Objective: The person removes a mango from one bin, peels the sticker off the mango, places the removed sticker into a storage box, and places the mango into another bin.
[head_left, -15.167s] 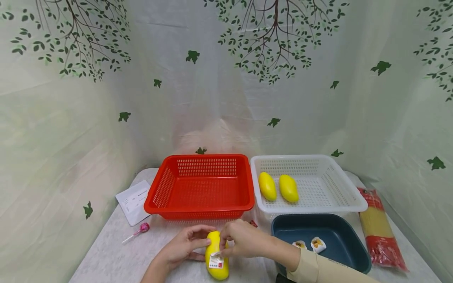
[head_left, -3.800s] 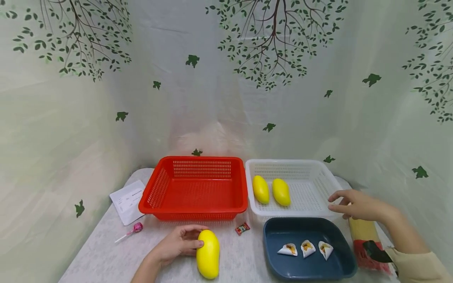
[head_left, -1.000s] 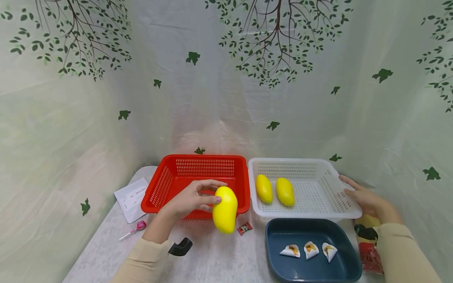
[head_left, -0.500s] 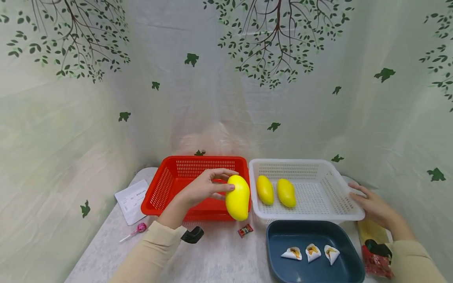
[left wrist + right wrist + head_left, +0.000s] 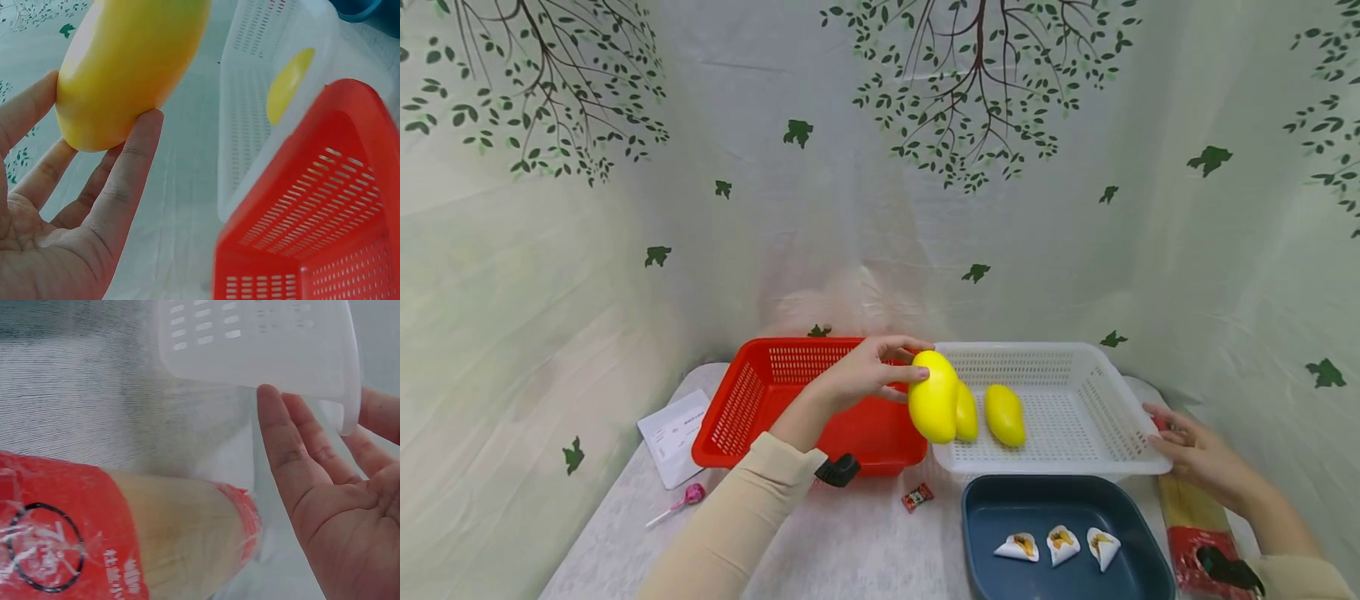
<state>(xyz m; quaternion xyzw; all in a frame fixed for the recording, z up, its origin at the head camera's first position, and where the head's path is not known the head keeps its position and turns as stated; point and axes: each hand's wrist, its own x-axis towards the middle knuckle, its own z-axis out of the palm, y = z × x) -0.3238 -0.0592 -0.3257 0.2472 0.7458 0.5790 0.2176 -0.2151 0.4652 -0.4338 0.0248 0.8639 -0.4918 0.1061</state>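
My left hand (image 5: 874, 372) holds a smooth yellow mango (image 5: 932, 400) between thumb and fingertips, where the red and white baskets meet. The mango overlaps one of two other mangoes (image 5: 1004, 415) in the white basket (image 5: 1018, 349). In the left wrist view, the held mango (image 5: 125, 69) is raised clear of both baskets. My right hand (image 5: 1206, 458) is at the white basket's right end, its thumb tip overlapping the rim. In the right wrist view, extended fingers (image 5: 284, 450) reach to the basket's outer wall (image 5: 250, 359), with the thumb partly hidden behind the rim.
The red basket (image 5: 801, 343) stands left of the white one. In front lie a lollipop (image 5: 691, 495), a wrapped candy (image 5: 917, 497) and printed paper (image 5: 673, 435). A dark blue tray (image 5: 1022, 487) has three folded white pieces (image 5: 1063, 545) inside. A red-ended noodle pack (image 5: 1198, 508) lies right.
The left hand has lifted the mango from the table and carried it rightward past the red basket. My right hand has shifted nearer along the white basket's right end.
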